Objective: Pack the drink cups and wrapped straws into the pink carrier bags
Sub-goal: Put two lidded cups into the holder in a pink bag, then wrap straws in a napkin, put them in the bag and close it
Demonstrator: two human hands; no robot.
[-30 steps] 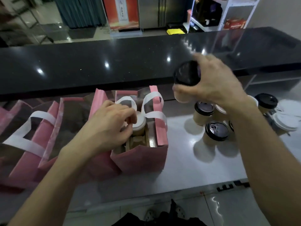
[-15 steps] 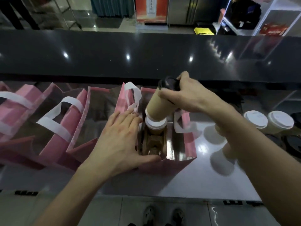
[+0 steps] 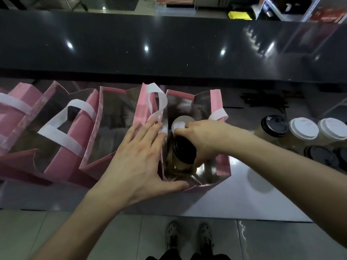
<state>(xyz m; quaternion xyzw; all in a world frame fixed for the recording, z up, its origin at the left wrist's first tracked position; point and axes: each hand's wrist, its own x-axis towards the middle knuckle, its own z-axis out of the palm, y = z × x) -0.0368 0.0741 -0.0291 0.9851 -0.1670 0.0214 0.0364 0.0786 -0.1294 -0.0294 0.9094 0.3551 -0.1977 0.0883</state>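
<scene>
Left hand (image 3: 139, 158) flat, fingers straight, pressing bag (image 3: 223, 162) side to keep mouth open; right hand (image 3: 202, 139) grasping black-lidded cup (image 3: 184, 152), lowering beside white-lidded cup (image 3: 181, 122).

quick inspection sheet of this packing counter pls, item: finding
surface: pale worktop, glossy, below a black counter
job's things: open pink bag holds a white-lid cup; black-lid cup going in; more cups wait at right; spare pink bags at left; dark sticks at back right may be straws
clutter: nothing seen
grippers: left hand flat on the bag's side; right hand grips the black-lid cup
cables: nothing seen
surroundings: tiled floor, shelving behind
</scene>
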